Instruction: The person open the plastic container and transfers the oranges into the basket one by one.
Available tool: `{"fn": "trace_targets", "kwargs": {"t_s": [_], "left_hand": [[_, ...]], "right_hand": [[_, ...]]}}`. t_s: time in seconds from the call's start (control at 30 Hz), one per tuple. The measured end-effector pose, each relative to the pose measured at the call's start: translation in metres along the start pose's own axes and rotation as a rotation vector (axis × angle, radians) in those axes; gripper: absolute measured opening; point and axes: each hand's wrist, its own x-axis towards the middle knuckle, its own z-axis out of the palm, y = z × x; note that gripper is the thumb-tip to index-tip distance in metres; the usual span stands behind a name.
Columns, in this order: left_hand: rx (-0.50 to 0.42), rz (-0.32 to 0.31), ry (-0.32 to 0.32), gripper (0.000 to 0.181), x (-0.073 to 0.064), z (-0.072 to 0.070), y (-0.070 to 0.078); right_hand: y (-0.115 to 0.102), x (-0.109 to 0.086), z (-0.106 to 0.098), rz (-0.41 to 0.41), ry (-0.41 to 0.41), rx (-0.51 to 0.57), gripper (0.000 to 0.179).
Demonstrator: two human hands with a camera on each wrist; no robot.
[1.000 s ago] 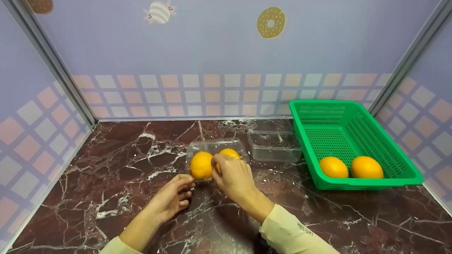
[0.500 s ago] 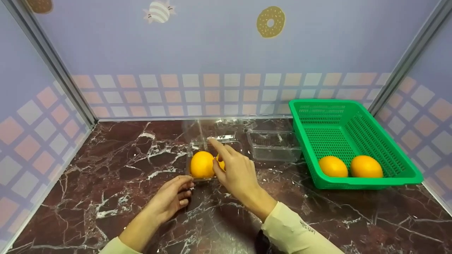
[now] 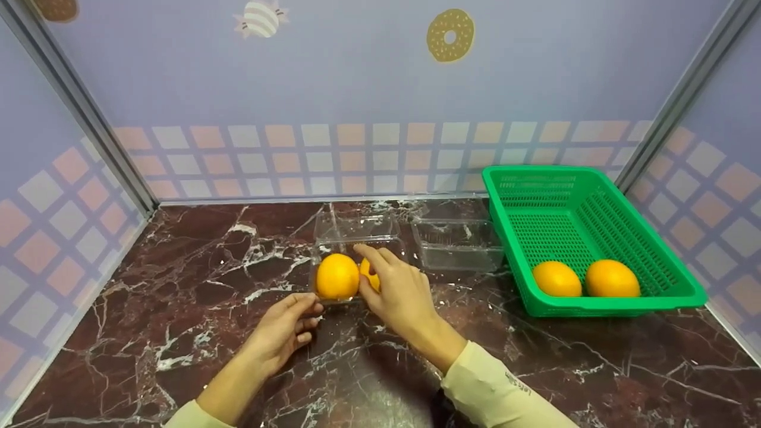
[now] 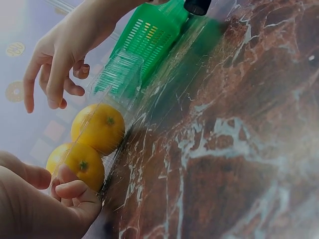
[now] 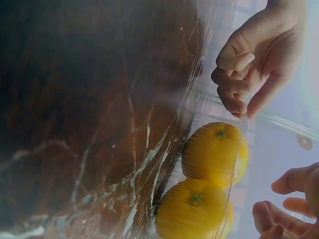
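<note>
Clear plastic clamshell box (image 3: 351, 255), lid up, holds two oranges (image 3: 337, 276); a second empty box (image 3: 458, 245) and two more oranges (image 3: 556, 279) (in the green basket (image 3: 594, 202)) lie right of it. Left hand (image 3: 284, 329) pinches the clamshell's near edge; right hand (image 3: 397, 289), fingers relaxed, hovers over the clamshell's right orange.

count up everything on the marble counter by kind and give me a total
Oranges: 4, two in the open clear box (one, one) and two in the green basket (one, one).
Clear plastic boxes: 2, including the empty one.
Green baskets: 1.
Total: 7.
</note>
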Motion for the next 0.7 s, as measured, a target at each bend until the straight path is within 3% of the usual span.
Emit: {"fn": "trace_targets", "kwargs": {"t_s": [0.5,0.7], "left_hand": [[0.021,0.004,0.005,0.020,-0.002,0.001,0.005],[0.122,0.034,0.008,0.034,-0.006,0.000,0.009]], "right_hand": [[0.010,-0.003,0.002,-0.011,-0.008,-0.045,0.041],[0.015,-0.003,0.001,-0.005,-0.020,-0.050,0.041]]}}
